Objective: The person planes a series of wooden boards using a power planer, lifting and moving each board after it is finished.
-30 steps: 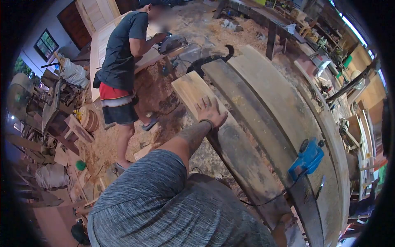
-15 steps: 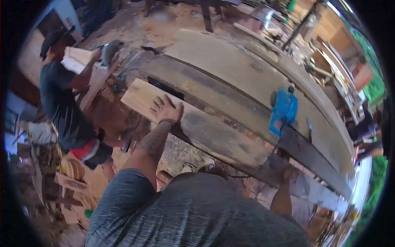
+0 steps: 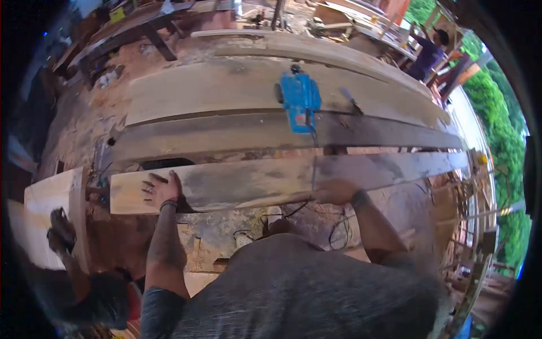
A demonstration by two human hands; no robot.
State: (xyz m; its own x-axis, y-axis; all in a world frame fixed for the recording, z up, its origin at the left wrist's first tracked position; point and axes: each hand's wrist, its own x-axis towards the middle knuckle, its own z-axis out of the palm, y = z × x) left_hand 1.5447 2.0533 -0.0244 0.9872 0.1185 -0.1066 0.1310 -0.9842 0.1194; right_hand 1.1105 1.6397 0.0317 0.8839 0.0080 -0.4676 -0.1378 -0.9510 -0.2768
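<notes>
A long wooden board (image 3: 248,179) with dark stains and a pale left end lies across in front of me. My left hand (image 3: 164,191) rests on its top face near the left end, fingers spread flat and the thumb apart. My right hand (image 3: 337,192) is at the board's near edge, right of the middle. Motion blur hides how its fingers are set. Beyond the board, a blue electric planer (image 3: 300,100) stands on the planks, its cord running down over the board. A thin chisel-like tool (image 3: 353,101) lies to the right of the planer.
A wide plank (image 3: 203,85) and a darker beam (image 3: 226,135) lie behind the board. At lower left, a co-worker's hand (image 3: 61,233) is on a dark tool over a pale board (image 3: 51,198). Another person (image 3: 428,55) is at the far right. Cords (image 3: 340,229) hang below the board.
My view has turned, so the board now lies nearly level across it and the co-worker has shifted to the lower left. My right hand has come nearer the board's middle; my left stays on its end.
</notes>
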